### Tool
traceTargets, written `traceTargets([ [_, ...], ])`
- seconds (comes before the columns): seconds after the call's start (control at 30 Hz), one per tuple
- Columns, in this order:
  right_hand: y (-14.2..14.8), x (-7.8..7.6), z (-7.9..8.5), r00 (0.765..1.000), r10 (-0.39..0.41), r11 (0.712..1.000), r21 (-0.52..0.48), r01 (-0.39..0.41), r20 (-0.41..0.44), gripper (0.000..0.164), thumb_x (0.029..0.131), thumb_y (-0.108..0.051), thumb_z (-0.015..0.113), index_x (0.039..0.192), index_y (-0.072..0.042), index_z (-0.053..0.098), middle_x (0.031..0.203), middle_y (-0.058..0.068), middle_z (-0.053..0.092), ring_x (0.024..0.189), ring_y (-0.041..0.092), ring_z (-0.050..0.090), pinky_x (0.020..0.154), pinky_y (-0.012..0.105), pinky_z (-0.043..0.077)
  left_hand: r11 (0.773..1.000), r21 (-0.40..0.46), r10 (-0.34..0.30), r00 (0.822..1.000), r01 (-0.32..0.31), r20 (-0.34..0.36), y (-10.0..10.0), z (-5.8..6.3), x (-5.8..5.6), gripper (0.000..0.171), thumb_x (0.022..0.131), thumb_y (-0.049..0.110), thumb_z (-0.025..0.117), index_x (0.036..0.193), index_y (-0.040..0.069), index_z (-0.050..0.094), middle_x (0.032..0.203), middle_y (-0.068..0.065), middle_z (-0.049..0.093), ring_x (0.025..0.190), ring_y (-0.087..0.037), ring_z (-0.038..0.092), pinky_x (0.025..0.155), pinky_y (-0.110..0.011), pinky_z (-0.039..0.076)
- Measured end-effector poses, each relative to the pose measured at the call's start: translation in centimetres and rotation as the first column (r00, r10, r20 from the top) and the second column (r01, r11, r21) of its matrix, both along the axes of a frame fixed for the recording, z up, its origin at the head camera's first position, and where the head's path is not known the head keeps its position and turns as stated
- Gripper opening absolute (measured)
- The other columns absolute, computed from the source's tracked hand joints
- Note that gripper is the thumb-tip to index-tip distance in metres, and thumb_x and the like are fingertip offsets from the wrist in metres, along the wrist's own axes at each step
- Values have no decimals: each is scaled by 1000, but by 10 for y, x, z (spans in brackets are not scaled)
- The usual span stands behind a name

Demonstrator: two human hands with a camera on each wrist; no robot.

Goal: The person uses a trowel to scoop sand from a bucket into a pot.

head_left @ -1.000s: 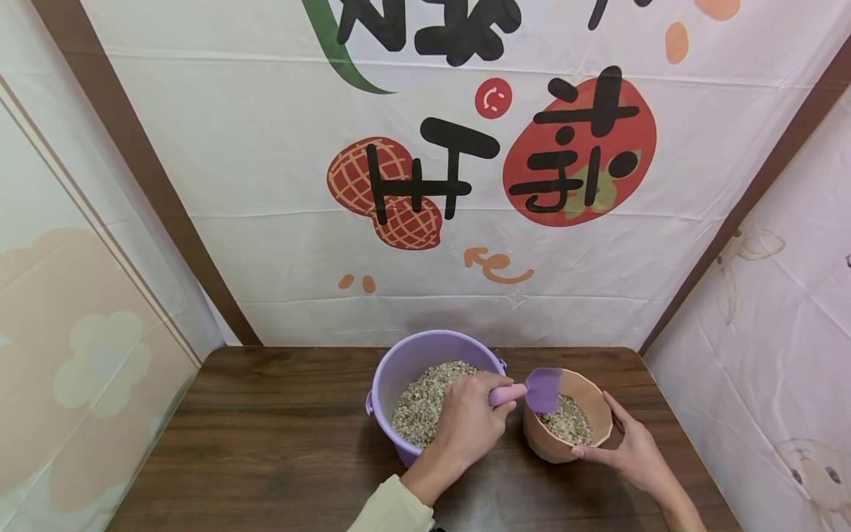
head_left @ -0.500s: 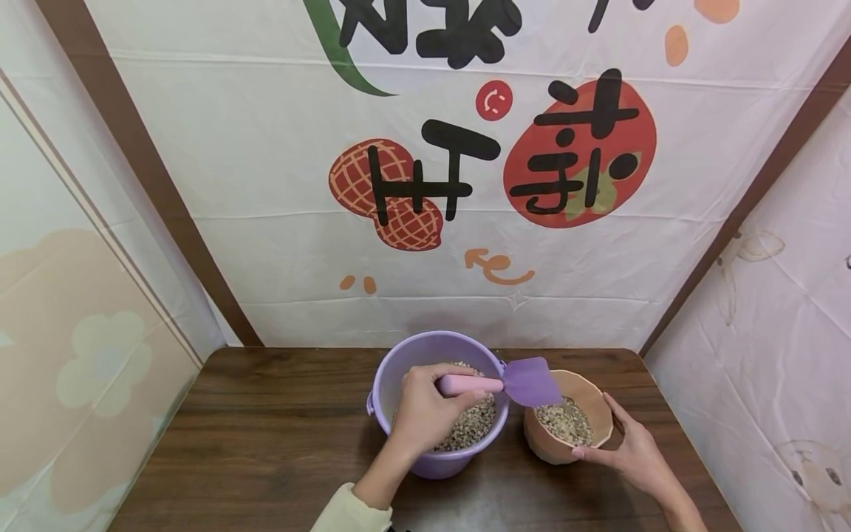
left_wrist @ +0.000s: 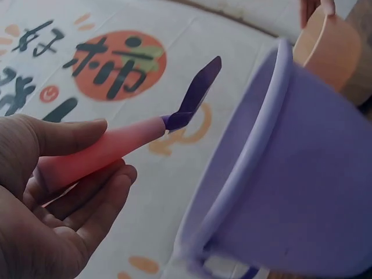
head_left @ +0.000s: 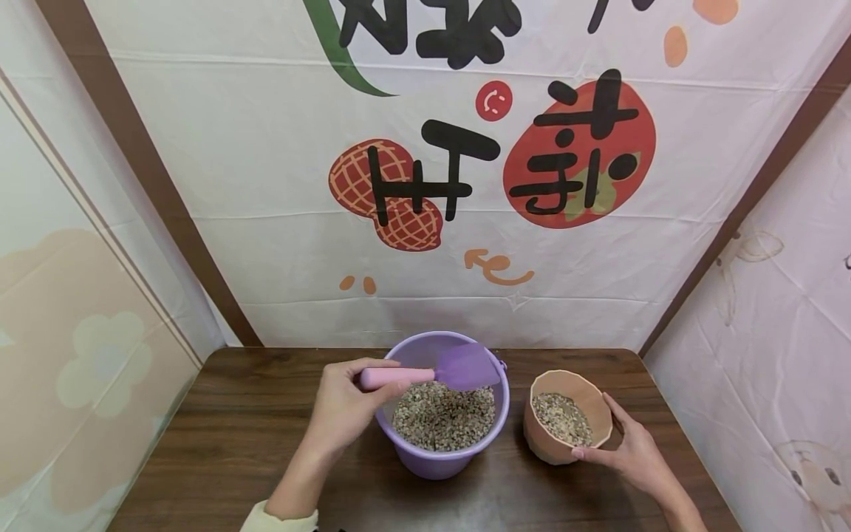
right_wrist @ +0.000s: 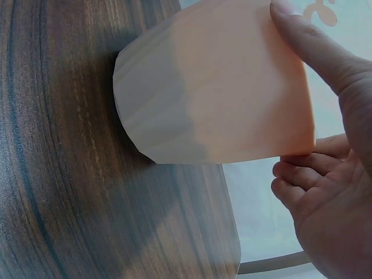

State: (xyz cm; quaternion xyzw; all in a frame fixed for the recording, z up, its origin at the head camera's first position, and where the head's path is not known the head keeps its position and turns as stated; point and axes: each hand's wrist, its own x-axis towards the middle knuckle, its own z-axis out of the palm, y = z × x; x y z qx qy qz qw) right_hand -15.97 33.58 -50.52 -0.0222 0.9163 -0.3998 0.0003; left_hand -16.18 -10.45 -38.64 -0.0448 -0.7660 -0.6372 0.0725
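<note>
Left hand point(head_left: 342, 406): thumb and fingers round scoop point(head_left: 432, 374), blade above bucket point(head_left: 435, 465). Right hand point(head_left: 631, 454): thumb and fingers spread, gripping pot point(head_left: 547, 445) rim. Gap separates vessels; right edge of table point(head_left: 679, 454) just beyond right hand.

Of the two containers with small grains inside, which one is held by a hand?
The smaller, peach-coloured pot: the right hand grips its rim. No hand holds the purple bucket.
</note>
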Motion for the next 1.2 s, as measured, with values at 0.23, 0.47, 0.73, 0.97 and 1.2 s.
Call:
traceTargets([
  [0.23, 0, 0, -2, 1000, -1, 1000, 16, 1, -15, 122, 70, -38, 94, 156, 10, 22, 155, 35, 31, 137, 53, 37, 104, 60, 38, 999, -37, 30, 1000, -29, 6, -27, -6, 4, 26, 79, 11, 88, 103, 3, 79, 95, -9, 76, 79, -13, 66, 64, -25, 52],
  [0.47, -1, 4, 1, 999, -35, 998, 55, 37, -32, 127, 67, -43, 95, 158, 5, 20, 145, 36, 46, 133, 53, 43, 101, 68, 38, 998, -53, 22, 999, -21, 26, -38, -12, 6, 25, 81, 12, 87, 104, 5, 79, 97, -8, 77, 89, -12, 67, 71, -24, 52],
  [0.73, -16, 6, 16, 987, -20, 994, 102, 37, -159, 131, 64, -46, 96, 161, -2, 18, 156, 32, 33, 134, 55, 40, 98, 71, 39, 1000, -26, 15, 998, -13, 66, -40, -16, 6, 26, 81, 8, 86, 105, 2, 78, 93, -10, 77, 87, -11, 67, 69, -24, 52],
  [0.97, -47, 5, 32, 960, 69, 996, 78, -50, -272, 118, 66, -40, 96, 159, -9, 31, 153, 26, 42, 135, 51, 41, 100, 67, 39, 1000, -29, 11, 998, -10, 58, -40, -19, 5, 27, 80, 10, 87, 105, 2, 78, 93, -9, 77, 87, -11, 67, 68, -23, 52],
  [1.2, -87, 1, 33, 939, 198, 976, -32, -215, -282, 109, 68, -35, 96, 155, -3, 38, 152, 22, 45, 138, 37, 40, 109, 13, 26, 999, -35, 20, 998, -18, 61, -40, -21, 4, 26, 80, 7, 86, 105, 1, 78, 93, -10, 77, 85, -11, 67, 67, -23, 51],
])
